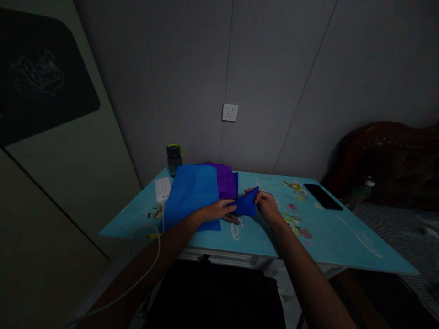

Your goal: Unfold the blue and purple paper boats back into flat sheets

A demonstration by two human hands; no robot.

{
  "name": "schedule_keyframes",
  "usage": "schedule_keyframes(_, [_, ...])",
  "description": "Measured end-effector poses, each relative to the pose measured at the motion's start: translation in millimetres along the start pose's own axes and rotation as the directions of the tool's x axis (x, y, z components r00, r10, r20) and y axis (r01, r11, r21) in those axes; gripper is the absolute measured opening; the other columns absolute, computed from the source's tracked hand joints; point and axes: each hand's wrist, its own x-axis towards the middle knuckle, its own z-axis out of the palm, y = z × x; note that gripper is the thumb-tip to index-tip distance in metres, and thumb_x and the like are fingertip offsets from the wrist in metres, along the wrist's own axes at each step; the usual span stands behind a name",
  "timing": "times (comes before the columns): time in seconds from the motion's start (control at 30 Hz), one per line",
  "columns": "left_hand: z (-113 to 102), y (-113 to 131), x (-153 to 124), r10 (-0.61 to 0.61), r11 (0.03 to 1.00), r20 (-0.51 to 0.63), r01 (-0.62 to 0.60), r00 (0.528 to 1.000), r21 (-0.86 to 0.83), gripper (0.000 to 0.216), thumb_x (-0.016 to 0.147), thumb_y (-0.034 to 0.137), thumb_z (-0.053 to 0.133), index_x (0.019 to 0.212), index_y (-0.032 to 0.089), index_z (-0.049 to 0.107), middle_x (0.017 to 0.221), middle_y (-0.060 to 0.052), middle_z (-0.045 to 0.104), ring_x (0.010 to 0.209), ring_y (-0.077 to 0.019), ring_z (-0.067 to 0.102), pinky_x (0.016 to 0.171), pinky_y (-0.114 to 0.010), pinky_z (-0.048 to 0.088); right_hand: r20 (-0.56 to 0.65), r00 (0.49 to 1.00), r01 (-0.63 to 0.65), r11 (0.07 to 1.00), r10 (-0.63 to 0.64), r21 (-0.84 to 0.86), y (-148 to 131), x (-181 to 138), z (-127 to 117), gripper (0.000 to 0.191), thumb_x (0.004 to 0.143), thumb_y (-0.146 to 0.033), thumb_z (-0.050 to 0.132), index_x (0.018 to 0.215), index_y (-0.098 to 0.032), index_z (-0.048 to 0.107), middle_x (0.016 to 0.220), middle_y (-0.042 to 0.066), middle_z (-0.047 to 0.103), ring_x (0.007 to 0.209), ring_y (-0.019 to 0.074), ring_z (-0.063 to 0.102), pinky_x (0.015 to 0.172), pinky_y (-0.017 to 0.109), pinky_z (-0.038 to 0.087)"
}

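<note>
A folded piece of dark blue paper [246, 204] is held up a little above the table between my two hands. My left hand [221, 211] grips its left end, the thumb lying on top. At the right side, my right hand [265, 203] pinches the edge near the upper corner. Just left of the hands lie a large blue sheet [194, 187] and purple sheets [226, 180] that partly overlap. My left forearm passes over the lower part of the blue sheet. The fingers behind the folded paper are partly hidden.
A dark bottle [174, 160] with a green loop and a white power bank [163, 189] with a cable [157, 256] stand at the left of the light blue table [325, 233]. At right lies a black phone [323, 196]; beyond it is a clear bottle [360, 194].
</note>
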Motion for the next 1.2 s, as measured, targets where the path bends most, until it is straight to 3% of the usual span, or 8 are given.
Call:
schedule_keyframes(0.23, [-1,-2,1,0.013,0.978,0.003,-0.014,1.000,0.210,0.058,0.078,0.049,0.074,0.118,0.011,0.055,0.076,-0.008,0.072,0.061,-0.0197,0.072,0.059,-0.027,0.057,0.004,1.000,-0.006,0.999,0.006,0.045,-2,-1,1,0.023,0.063,-0.017,0.071,0.048,-0.020,0.055,0.101,0.005,0.071,0.093,0.0240,0.066,0.074,0.034,0.051])
schedule_keyframes(0.53, [0,-5,9,0.084,0.949,-0.050,-0.064,0.995,0.308,0.040,0.085,0.047,0.065,0.104,0.012,0.058,0.069,-0.005,0.070,0.054,-0.0167,0.069,0.051,-0.025,0.052,0.005,1.000,-0.009,0.999,0.009,0.034,3,0,-2,0.029,0.070,-0.028,0.073,0.055,-0.021,0.048,0.109,0.007,0.071,0.096,0.0263,0.066,0.074,0.035,0.051])
schedule_keyframes(0.67, [1,-4,9,0.112,0.945,-0.053,-0.090,0.992,0.314,0.040,0.084,0.050,0.065,0.094,0.012,0.059,0.066,-0.005,0.069,0.054,-0.0167,0.068,0.051,-0.025,0.052,-0.054,0.998,-0.008,0.994,0.014,0.113,-5,-1,2,0.027,0.075,-0.043,0.074,0.082,-0.026,0.055,0.116,0.007,0.070,0.096,0.0262,0.068,0.074,0.036,0.052])
schedule_keyframes(0.8, [4,1,6,0.115,0.918,-0.030,-0.094,0.993,0.385,0.038,0.085,0.050,0.063,0.090,0.013,0.059,0.065,-0.003,0.067,0.050,-0.0150,0.066,0.049,-0.024,0.050,-0.050,0.997,-0.046,0.990,0.053,0.133,-7,0,5,0.058,0.077,-0.065,0.066,0.122,-0.032,0.050,0.118,0.008,0.070,0.095,0.0259,0.070,0.077,0.037,0.054])
schedule_keyframes(0.87, [4,1,6,0.110,0.907,-0.020,-0.092,0.994,0.412,0.037,0.085,0.050,0.063,0.090,0.013,0.059,0.065,-0.002,0.066,0.049,-0.0143,0.065,0.048,-0.023,0.050,-0.015,0.995,-0.099,0.991,0.100,0.091,-3,1,5,0.068,0.076,-0.077,0.057,0.120,-0.026,0.056,0.110,0.012,0.073,0.095,0.0278,0.071,0.077,0.039,0.055])
schedule_keyframes(0.97, [4,-1,8,0.119,0.892,-0.025,-0.096,0.993,0.442,0.036,0.085,0.050,0.061,0.086,0.013,0.058,0.061,0.000,0.064,0.049,-0.0138,0.065,0.047,-0.021,0.049,-0.026,0.989,-0.143,0.990,0.144,0.011,4,3,1,0.070,0.076,-0.082,0.050,0.097,-0.018,0.067,0.092,0.013,0.075,0.092,0.0289,0.072,0.077,0.039,0.057])
schedule_keyframes(1.1, [1,-5,11,0.144,0.884,-0.043,-0.109,0.989,0.454,0.035,0.087,0.048,0.060,0.088,0.013,0.058,0.063,0.000,0.064,0.049,-0.0135,0.065,0.046,-0.021,0.048,-0.089,0.995,-0.053,0.995,0.045,-0.089,9,2,-2,0.063,0.082,-0.077,0.049,0.090,-0.018,0.069,0.085,0.011,0.076,0.086,0.0261,0.072,0.078,0.037,0.057])
schedule_keyframes(1.2, [0,-7,13,0.198,0.866,-0.082,-0.135,0.977,0.482,0.034,0.088,0.047,0.059,0.090,0.013,0.059,0.062,0.000,0.063,0.050,-0.0141,0.065,0.047,-0.021,0.048,-0.029,0.998,0.044,0.982,-0.051,-0.185,9,1,-1,0.064,0.082,-0.077,0.049,0.099,-0.018,0.068,0.089,0.011,0.076,0.085,0.0253,0.072,0.079,0.038,0.056])
